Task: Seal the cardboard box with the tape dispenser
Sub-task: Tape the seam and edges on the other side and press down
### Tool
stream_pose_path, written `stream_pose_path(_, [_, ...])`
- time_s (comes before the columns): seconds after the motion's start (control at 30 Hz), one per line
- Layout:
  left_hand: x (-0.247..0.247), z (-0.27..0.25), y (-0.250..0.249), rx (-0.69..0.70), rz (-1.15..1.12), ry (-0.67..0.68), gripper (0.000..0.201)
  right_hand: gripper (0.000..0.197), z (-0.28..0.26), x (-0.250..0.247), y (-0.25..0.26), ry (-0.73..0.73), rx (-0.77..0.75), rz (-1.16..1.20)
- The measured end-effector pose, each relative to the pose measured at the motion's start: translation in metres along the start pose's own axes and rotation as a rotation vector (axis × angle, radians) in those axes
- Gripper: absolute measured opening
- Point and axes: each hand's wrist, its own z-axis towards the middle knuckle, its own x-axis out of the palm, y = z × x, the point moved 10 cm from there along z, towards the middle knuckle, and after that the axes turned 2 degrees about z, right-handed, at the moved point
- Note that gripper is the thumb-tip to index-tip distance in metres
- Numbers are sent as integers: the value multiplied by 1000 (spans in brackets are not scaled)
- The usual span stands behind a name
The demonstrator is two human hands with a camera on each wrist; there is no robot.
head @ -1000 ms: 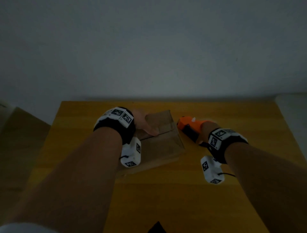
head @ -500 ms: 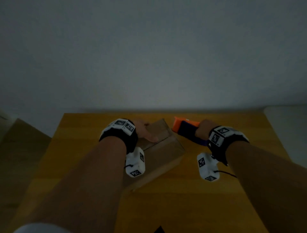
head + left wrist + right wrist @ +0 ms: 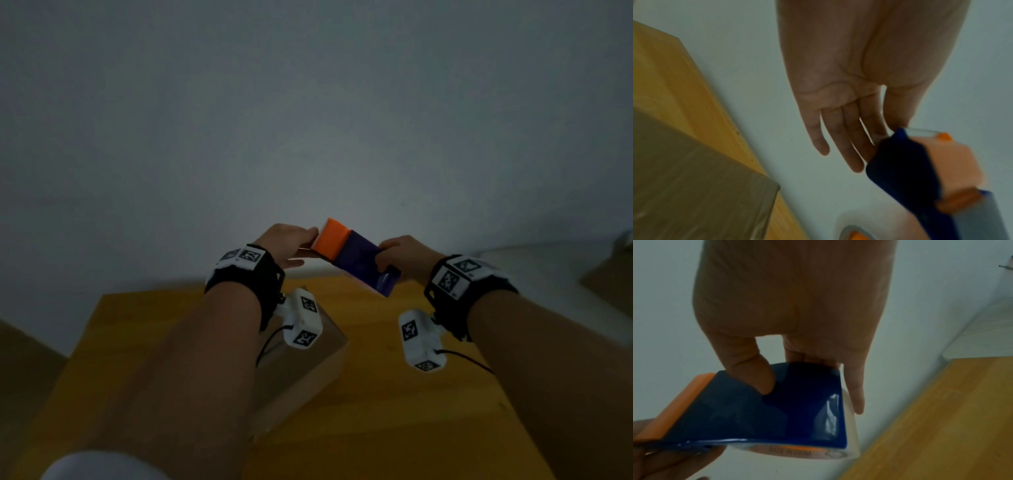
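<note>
The orange and blue tape dispenser [image 3: 352, 255] is held up in the air above the far edge of the table. My right hand [image 3: 394, 257] grips its blue body, thumb on top [image 3: 764, 382], with the clear tape roll [image 3: 797, 451] underneath. My left hand [image 3: 303, 245] pinches the dispenser's orange front end between thumb and forefinger [image 3: 885, 128]; its other fingers are straight. The brown cardboard box [image 3: 308, 373] lies on the table below my left wrist, flaps shut, untouched and partly hidden by my forearm.
The yellow wooden table [image 3: 394, 411] stands against a plain pale wall. A white surface [image 3: 548, 274] adjoins it at the right, with a brown object [image 3: 609, 277] at its far end. A dark brown surface [image 3: 20, 359] lies left of the table.
My right hand lifted the dispenser off the table and up over the box. My left hand left the box top and took hold of the dispenser's front end. The view tilted upward.
</note>
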Motion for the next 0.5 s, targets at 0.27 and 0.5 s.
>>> stream_pose_path(0.27, [-7,4,10,-10,-45,-24,13,11,-5,15,0,69,0,37])
stream_pose_path(0.5, [-34,16,41,-78,18,-162,33,84,-20,36,29,202,-130,-314])
